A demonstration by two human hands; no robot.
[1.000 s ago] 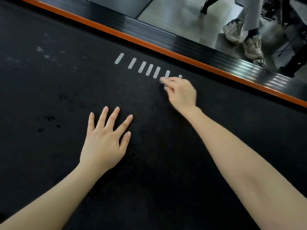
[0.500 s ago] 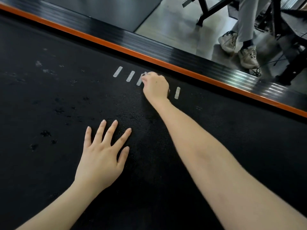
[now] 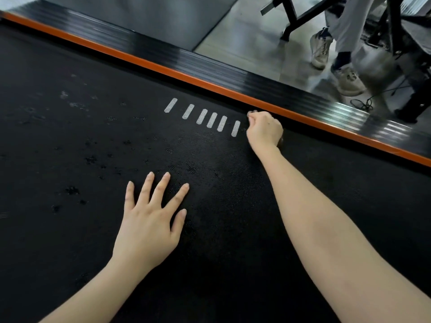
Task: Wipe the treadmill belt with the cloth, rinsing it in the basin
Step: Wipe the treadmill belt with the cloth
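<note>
The black treadmill belt (image 3: pixel 70 229) fills most of the view, with pale specks and dark wet spots on its left part. My left hand (image 3: pixel 149 220) lies flat on the belt, fingers spread and straight. My right hand (image 3: pixel 264 130) is curled into a fist on the belt by the far side rail, just right of the row of white marks (image 3: pixel 203 115). Only a small grey bit of the cloth (image 3: pixel 251 111) peeks out at its fingertips; the rest is hidden in the fist. No basin is in view.
An orange strip (image 3: pixel 186 76) and a black ribbed side rail (image 3: pixel 210 64) border the belt's far edge. Beyond it, on the grey floor, stand a person's feet in pale sneakers (image 3: pixel 347 80) and black equipment legs (image 3: pixel 293 17).
My right hand swept left over the white marks, then back right to the rail end of the row. My left hand stayed flat on the belt.
</note>
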